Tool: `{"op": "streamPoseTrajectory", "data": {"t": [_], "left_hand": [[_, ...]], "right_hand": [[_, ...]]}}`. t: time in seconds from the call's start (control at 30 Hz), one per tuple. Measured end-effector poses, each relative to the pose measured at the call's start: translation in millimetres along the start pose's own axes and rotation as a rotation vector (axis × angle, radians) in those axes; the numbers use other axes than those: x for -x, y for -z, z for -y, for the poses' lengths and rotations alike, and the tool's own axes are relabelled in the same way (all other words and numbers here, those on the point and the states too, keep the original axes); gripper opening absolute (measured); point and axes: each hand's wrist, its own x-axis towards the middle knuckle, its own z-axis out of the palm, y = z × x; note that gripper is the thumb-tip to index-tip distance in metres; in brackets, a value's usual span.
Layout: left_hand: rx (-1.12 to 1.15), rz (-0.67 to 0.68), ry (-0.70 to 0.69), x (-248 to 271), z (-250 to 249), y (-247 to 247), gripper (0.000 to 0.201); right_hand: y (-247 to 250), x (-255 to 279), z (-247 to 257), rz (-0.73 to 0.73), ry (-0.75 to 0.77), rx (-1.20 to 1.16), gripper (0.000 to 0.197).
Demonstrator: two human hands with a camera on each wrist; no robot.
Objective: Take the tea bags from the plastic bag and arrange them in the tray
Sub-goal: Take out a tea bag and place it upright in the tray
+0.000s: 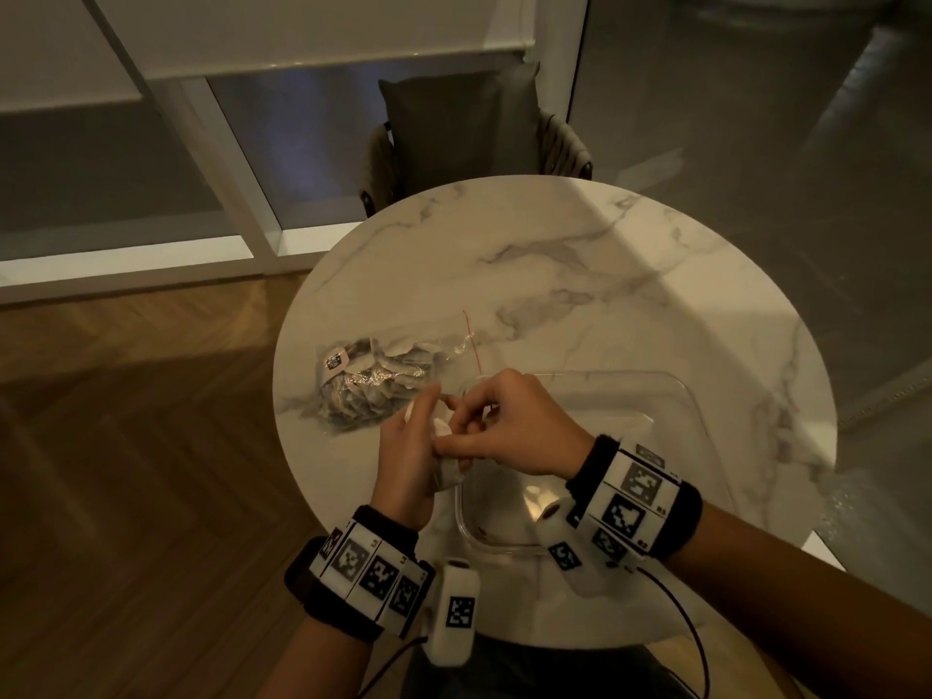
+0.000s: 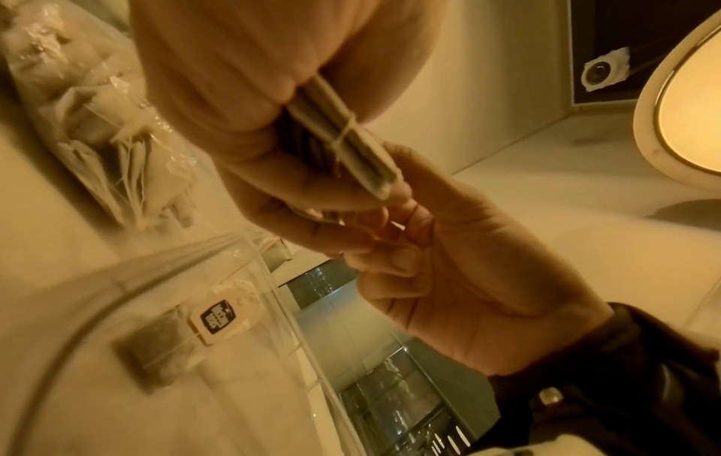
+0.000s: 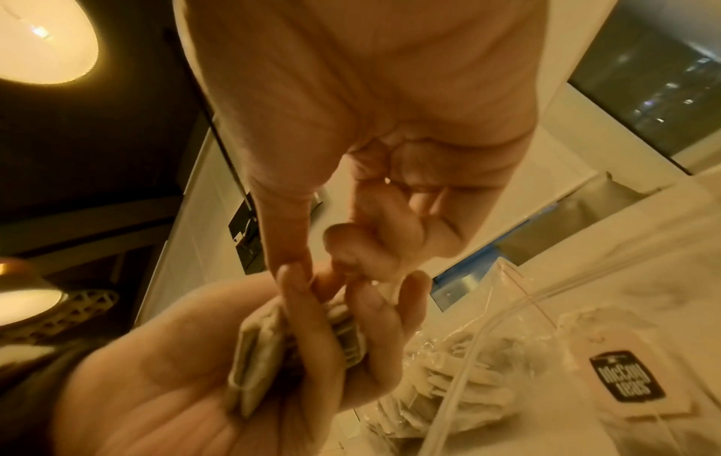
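A clear plastic bag point(image 1: 373, 380) full of tea bags lies on the left of the round marble table point(image 1: 580, 274). To its right stands a clear plastic tray point(image 1: 469, 532). One tea bag point(image 2: 156, 348) with a black-printed tag point(image 2: 218, 321) lies inside the tray. My left hand point(image 1: 428, 426) hovers over the tray's left rim and grips a small stack of tea bags point(image 2: 351, 148) with string wound round it. My right hand point(image 1: 456, 431) meets it from the right, and its thumb and fingertips point(image 3: 296, 271) pinch at the top of that stack point(image 3: 253, 354).
A chair with a dark cushion point(image 1: 469, 123) stands behind the table, before a window with white frames. Wooden floor lies to the left. Cables run from both wrist bands toward me. The far half of the table shows bare marble.
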Motion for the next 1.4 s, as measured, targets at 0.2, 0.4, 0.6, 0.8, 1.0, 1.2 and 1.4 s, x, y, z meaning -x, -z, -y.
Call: {"op": "streamPoseTrajectory", "data": {"t": [0.2, 0.4, 0.6, 0.8, 1.0, 1.2, 1.4], "left_hand": [[0.128, -0.07, 0.047, -8, -1, 2, 0.026], [0.207, -0.017, 0.065, -6, 0, 5, 0.025], [0.102, 0.073, 0.086, 4, 0, -1, 0.022], [0.062, 0.164, 0.029, 8, 4, -2, 0.031], [0.009, 0.096, -0.113, 6, 10, -4, 0.017], [-0.081, -0.019, -0.243, 1, 15, -4, 0.008], [-0.088, -0.057, -0.29, 1, 16, -5, 0.013]], "right_hand": [[19, 4, 2, -0.1, -0.068, -0.352, 0.011], [36, 5, -10, -0.203, -0.062, -0.621, 0.018], [52, 8, -20, -0.035, 0.087, -0.507, 0.029], [54, 7, -32, -0.013, 0.235, -0.394, 0.017], [56, 14, -37, 0.006, 0.198, -0.408, 0.03], [47, 13, -40, -0.095, 0.049, -0.284, 0.037], [35, 10, -42, -0.148, 0.077, -0.322, 0.015]]}}
